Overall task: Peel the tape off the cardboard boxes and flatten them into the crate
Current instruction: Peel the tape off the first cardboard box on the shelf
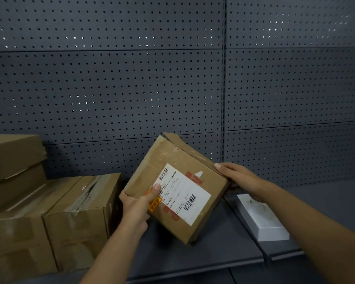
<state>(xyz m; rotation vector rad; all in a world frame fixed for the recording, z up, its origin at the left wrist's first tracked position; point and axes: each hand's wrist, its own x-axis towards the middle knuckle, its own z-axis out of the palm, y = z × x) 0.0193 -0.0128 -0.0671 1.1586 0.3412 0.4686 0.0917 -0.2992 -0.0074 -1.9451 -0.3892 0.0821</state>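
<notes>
A small brown cardboard box (173,160) with a white shipping label (182,193) is tilted above the dark shelf, its top flap partly lifted at the far edge. My left hand (137,203) grips its near left corner, thumb on the label side by an orange sticker. My right hand (238,177) holds the box's right edge, with the fingers lying over the top corner. No crate is in view.
Taped cardboard boxes (74,218) stand stacked at the left, a taller pile (12,158) behind them. A white flat box (260,218) lies on the grey shelf (223,242) at the right. A dark pegboard wall (172,78) closes the back.
</notes>
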